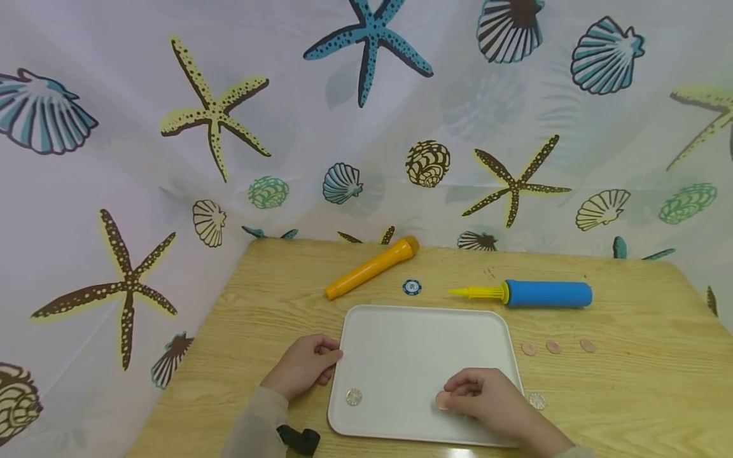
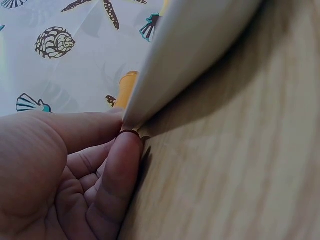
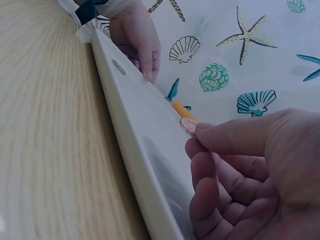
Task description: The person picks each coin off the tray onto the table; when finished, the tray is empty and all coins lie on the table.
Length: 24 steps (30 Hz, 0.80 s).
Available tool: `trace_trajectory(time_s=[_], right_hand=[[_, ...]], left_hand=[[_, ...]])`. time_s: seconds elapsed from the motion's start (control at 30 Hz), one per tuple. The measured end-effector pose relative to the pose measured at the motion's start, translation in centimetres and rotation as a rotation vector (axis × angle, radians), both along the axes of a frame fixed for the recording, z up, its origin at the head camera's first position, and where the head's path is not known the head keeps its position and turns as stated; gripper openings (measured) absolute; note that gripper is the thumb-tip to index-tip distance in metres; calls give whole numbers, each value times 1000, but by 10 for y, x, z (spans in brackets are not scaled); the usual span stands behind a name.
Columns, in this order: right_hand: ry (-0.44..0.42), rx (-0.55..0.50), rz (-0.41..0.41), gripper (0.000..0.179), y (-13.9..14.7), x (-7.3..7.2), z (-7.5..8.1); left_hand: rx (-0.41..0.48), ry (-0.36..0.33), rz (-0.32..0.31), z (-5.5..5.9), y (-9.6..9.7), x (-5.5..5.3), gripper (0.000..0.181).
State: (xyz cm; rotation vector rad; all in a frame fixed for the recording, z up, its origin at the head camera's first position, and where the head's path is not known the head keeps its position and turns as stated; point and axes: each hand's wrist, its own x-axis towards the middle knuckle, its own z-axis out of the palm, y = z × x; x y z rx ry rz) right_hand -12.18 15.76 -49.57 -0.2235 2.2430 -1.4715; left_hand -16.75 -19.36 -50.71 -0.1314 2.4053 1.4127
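Between the thumb and forefinger of my right hand (image 1: 487, 401) is a copper-coloured coin (image 3: 188, 126), held over the front right part of the white tray (image 1: 424, 356). The other right fingers curl beneath. My left hand (image 1: 306, 366) pinches the tray's left rim, thumb on the edge and fingers curled below it, as the left wrist view shows. A silver-coloured coin (image 1: 354, 397) lies flat in the tray's front left corner. Another silver-coloured coin (image 1: 537, 401) sits on the table just outside the tray's right side, beside my right wrist.
Several copper-coloured coins (image 1: 553, 346) lie in a row right of the tray. Behind it are an orange toy microphone (image 1: 372, 267), a blue poker chip (image 1: 411, 287) and a blue-and-yellow hand pump (image 1: 546, 294). A patterned curtain (image 1: 372, 146) borders the wooden table (image 1: 275, 273).
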Motion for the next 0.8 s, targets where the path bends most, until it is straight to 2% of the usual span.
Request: trace_trajectory(time_s=[0.17, 0.4, 0.63, 0.8], right_hand=[[-9, -2, -18, 32, 12, 2, 3], [-34, 3, -96, 36, 30, 5, 13], [-39, 9, -148, 37, 57, 6, 21], [-31, 33, -173, 39, 78, 6, 22]], left_hand=[[-5, -1, -5, 1, 0, -1, 23], [-10, -4, 0, 3, 0, 0, 23], [-12, -8, 3, 11, 4, 2, 24], [-18, -8, 5, 10, 4, 2, 24]])
